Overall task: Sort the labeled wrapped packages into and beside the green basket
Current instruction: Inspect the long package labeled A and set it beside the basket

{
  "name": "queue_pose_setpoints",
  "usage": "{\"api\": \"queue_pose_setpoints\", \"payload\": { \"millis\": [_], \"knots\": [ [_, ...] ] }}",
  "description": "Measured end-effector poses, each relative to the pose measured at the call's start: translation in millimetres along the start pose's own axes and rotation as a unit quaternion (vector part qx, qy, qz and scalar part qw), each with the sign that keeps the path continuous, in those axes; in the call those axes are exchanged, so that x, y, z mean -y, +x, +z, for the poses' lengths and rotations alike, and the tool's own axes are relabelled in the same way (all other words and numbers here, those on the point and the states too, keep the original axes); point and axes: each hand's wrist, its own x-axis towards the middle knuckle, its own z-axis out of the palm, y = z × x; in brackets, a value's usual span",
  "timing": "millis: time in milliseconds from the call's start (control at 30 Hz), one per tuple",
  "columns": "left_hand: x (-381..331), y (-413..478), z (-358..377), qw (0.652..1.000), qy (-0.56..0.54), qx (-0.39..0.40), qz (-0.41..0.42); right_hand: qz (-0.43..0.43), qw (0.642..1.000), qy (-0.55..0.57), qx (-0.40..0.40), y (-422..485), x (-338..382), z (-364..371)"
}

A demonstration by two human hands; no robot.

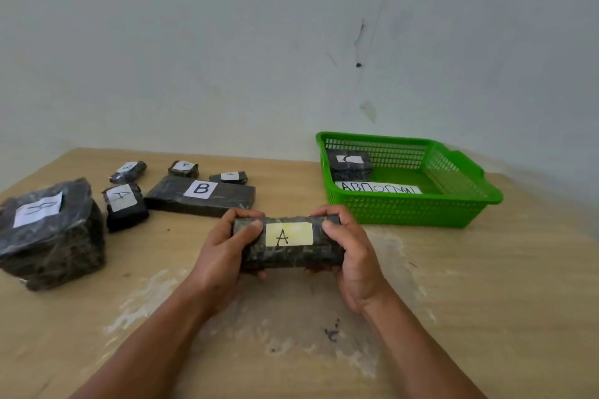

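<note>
while both hands, left hand [223, 246] and right hand [351, 248], clamp the a-labelled package [288, 244] by its ends, keep it level; clear the green basket [453, 204] rim.

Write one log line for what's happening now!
left hand, right hand: grip package A | green basket: package C inside

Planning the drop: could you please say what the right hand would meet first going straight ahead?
Likely the green basket, its near wall, beyond the right hand holding package A; depth unclear.
</note>
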Motion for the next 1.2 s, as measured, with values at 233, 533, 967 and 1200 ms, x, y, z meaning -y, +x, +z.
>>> {"api": "queue_pose_setpoints", "payload": {
  "millis": [233,533,967,1200],
  "knots": [
    [1.4,-1.6,2.1,0.999,0.004,0.022,0.024,0.004,1.0,0.004,-0.012,0.9,3.0,-0.3],
    [-5.8,-5.1,0.6,0.999,0.01,0.04,0.022,-0.012,0.999,-0.004,-0.039,-4.8,6.3,0.9],
    [-3.5,-20.8,23.3,0.99,0.026,0.138,0.023,-0.054,0.995,-0.055,-0.064,-12.1,9.6,25.6],
    [-1.7,-22.6,24.7,0.988,0.031,0.123,0.09,-0.05,0.995,-0.068,-0.044,-11.7,2.4,24.9]
  ]
}}
